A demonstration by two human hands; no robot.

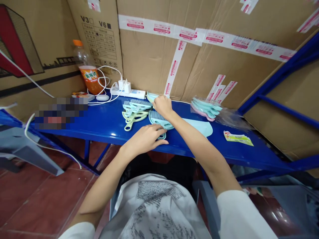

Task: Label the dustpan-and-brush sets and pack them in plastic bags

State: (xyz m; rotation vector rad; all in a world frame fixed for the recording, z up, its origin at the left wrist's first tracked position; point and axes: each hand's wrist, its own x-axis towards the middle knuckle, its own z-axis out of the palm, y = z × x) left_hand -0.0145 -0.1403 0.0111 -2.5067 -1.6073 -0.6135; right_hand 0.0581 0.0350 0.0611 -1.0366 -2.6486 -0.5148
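My left hand [147,136] is at the near table edge, its fingers curled over the looped handle of a light-blue hand brush [159,120] with grey bristles. Its thumb sticks out below the handle. My right hand [163,105] reaches across just beyond that brush, fingers bent downward and closed. It is against a pale green-blue piece [151,96] at the back of the table, mostly covered by the hand; what the fingertips grip is hidden. Left of both hands lie several light-blue brushes [136,105] on a light-green one [136,118].
A light-blue flat panel [199,127] lies partly under my right forearm. Blue and pink pieces [205,108] in clear plastic stand to the right, near a yellow-green packet [238,138]. A power strip [128,93], cables and an orange drink bottle [89,74] occupy the back left. Cardboard [149,63] walls the table.
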